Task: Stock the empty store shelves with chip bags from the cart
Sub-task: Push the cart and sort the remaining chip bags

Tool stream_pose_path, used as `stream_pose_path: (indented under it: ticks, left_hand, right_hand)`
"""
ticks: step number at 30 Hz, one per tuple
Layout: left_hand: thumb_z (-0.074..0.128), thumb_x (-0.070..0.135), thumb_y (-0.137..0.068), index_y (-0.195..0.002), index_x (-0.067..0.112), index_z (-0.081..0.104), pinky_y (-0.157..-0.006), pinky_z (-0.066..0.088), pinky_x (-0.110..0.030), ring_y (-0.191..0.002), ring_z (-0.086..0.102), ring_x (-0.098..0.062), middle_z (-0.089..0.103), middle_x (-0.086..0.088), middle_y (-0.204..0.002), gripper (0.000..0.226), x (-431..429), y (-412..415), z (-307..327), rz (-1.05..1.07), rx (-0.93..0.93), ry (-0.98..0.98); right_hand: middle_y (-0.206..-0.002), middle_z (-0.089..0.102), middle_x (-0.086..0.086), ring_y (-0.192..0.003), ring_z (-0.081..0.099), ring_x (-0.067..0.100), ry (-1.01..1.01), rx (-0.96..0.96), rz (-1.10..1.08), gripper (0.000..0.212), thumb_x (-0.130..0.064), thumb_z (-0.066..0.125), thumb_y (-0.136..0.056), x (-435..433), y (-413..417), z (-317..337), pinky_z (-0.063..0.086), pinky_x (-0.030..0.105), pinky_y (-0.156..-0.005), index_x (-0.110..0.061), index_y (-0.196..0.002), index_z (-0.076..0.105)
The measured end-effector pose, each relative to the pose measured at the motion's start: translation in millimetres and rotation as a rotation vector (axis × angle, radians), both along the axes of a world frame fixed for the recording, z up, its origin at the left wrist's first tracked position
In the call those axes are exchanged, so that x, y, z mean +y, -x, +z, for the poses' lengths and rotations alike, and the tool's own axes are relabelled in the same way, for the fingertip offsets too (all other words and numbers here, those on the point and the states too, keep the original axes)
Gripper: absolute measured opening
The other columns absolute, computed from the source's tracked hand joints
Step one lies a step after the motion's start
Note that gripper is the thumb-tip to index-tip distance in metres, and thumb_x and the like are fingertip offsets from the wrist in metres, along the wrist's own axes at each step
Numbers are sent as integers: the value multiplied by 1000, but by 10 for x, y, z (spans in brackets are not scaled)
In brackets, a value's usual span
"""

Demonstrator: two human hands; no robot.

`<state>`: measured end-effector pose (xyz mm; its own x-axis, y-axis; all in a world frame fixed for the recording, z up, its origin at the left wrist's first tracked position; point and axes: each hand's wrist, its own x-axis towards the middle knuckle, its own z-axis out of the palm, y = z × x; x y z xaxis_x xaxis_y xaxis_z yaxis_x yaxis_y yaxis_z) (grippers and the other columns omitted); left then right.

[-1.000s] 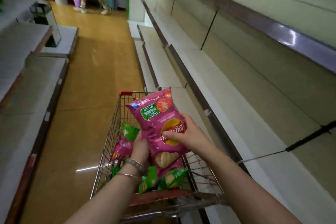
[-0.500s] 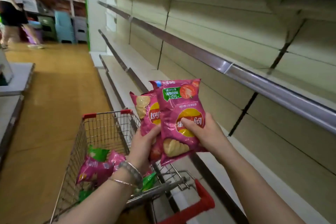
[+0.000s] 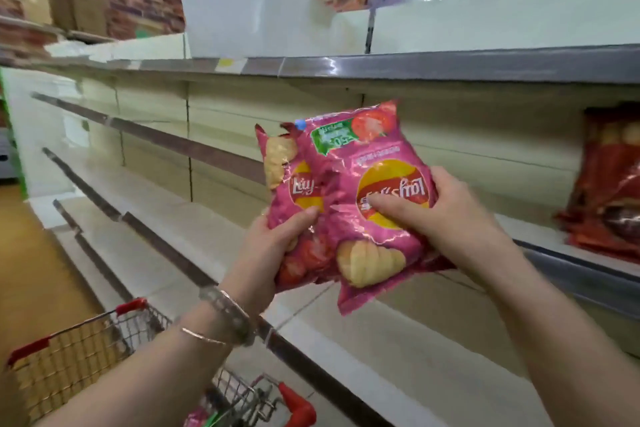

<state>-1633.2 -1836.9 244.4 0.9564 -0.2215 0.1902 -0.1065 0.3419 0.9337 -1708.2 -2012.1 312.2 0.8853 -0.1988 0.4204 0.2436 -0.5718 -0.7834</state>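
Note:
Two pink chip bags are held up in front of the shelves. My left hand (image 3: 277,246) grips the lower edge of the left pink bag (image 3: 284,170), which stands upright. My right hand (image 3: 433,215) holds the front pink bag (image 3: 367,156), which is upside down and overlaps the other. Both bags hang in the air at the height of the middle shelf (image 3: 467,156), just before its edge. The wire cart (image 3: 79,350) with red corners is at the bottom left; a little pink and green packaging shows in it at the frame's bottom edge.
Dark red chip bags (image 3: 609,191) stand on the middle shelf at the far right. The long beige shelves (image 3: 149,191) run away to the left with grey price rails. A white box (image 3: 256,14) sits on the top shelf. Orange floor lies at the left.
My view has swung up and right from the cart to the shelves. Both hands have lifted the two pink bags higher, toward the middle shelf. The red bags have come into view.

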Motion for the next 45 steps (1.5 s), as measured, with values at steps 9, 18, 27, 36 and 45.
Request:
stream_pose_path:
  ticks: [9, 18, 27, 36, 45]
  left_hand:
    - [69, 33, -78, -102, 9, 62, -60, 58, -38, -57, 69, -20, 73, -11, -80, 35, -1063, -405, 766, -473, 101, -248]
    - [78, 30, -69, -96, 11, 63, -60, 59, -33, -57, 68, -20, 73, -7, -70, 36, -2063, -1160, 1038, -585, 30, -453]
    - [54, 9, -91, -66, 12, 49, -60, 39, -27, -58, 43, -17, 48, -3, -53, 26, -3033, -1593, 939, -581, -130, -518]
    - [53, -8, -88, -78, 7, 56, -47, 48, -22, -52, 58, -17, 56, -8, -69, 19, -3367, -1835, 1071, -651, -369, -624]
    - [62, 12, -89, -108, 4, 64, -82, 44, -31, -80, 55, -20, 61, -18, -122, 21, -2890, -1814, 1270, -511, -688, -703]
  right_hand:
    - [-82, 74, 12, -70, 71, 23, -362, -5, -245, 40, -39, 70, -76, -1138, 157, 359, 58, 34, -72, -6, -98, 69]
    - [-92, 72, 1, -86, 68, 23, 7, 41, -603, 85, -79, 62, -40, -1452, 367, 200, 54, 45, -83, -18, -99, 64]
    - [-95, 70, -4, -87, 68, 15, -13, 88, -678, 61, -62, 72, -58, -1487, 405, 110, 55, 40, -83, -23, -104, 61]
    - [-104, 67, -3, -94, 65, 17, -8, 142, -690, 63, -56, 73, -65, -1573, 112, 297, 54, 37, -88, -22, -116, 56]
    - [-107, 67, -4, -93, 65, 14, 219, 286, -551, 54, -47, 74, -71, -1513, 16, 578, 54, 30, -86, -24, -117, 58]
